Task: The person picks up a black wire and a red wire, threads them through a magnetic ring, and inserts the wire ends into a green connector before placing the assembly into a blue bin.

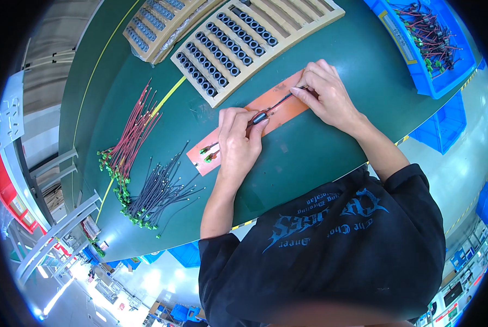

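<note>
My left hand (pixel 239 139) is closed around a small black cylindrical core (pixel 260 117) with a red and a black wire running through it. Green connectors (pixel 210 157) at one end of these wires stick out below my left hand, over an orange strip board (pixel 279 111). Up and to the right, my right hand (pixel 324 91) pinches the far end of the wires (pixel 281 102); its fingertips hide the wire tips. Between the two hands the wires look fairly straight. The board lies slantwise on the green table (pixel 298 158) beneath both hands.
A pale slotted tray (pixel 217 100) with rows of black cores stands beyond the board, another tray (pixel 155 54) beside it. Left lie red wires (pixel 135 128) and black wires (pixel 162 188) with green connectors. A blue bin (pixel 418 76) of wire assemblies sits at the far right.
</note>
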A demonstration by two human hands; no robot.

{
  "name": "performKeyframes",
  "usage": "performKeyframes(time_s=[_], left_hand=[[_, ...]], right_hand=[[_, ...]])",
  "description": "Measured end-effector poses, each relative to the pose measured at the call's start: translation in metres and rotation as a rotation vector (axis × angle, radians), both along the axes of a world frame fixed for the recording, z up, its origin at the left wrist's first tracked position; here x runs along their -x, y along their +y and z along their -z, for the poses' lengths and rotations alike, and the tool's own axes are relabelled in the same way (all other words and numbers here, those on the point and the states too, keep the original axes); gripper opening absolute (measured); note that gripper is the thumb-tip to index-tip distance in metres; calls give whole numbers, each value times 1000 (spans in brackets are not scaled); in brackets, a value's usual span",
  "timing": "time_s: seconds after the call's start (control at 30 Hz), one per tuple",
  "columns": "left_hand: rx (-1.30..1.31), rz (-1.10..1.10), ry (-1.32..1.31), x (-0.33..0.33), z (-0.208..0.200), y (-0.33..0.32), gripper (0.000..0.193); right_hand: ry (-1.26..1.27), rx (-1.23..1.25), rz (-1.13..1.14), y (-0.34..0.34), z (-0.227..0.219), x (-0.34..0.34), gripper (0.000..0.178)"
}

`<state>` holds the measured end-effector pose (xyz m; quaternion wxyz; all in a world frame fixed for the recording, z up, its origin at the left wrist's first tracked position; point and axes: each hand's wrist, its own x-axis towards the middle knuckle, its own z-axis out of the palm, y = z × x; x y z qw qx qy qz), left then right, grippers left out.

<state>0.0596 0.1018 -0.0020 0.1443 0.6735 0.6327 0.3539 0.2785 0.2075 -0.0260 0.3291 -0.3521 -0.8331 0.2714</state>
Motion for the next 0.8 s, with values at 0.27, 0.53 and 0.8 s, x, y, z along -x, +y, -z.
performKeyframes(time_s=[0.27, 0.53, 0.8], left_hand=[[85, 34, -77, -6, -2, 12, 19], [135, 54, -153, 1, -1, 10, 21], [49, 36, -120, 8, 9, 3, 21]], right_hand=[[-3, 25, 7, 7, 3, -12, 21], [-37, -13, 38, 4, 1, -8, 21], [-9, 21, 63, 1, 6, -2, 22]])
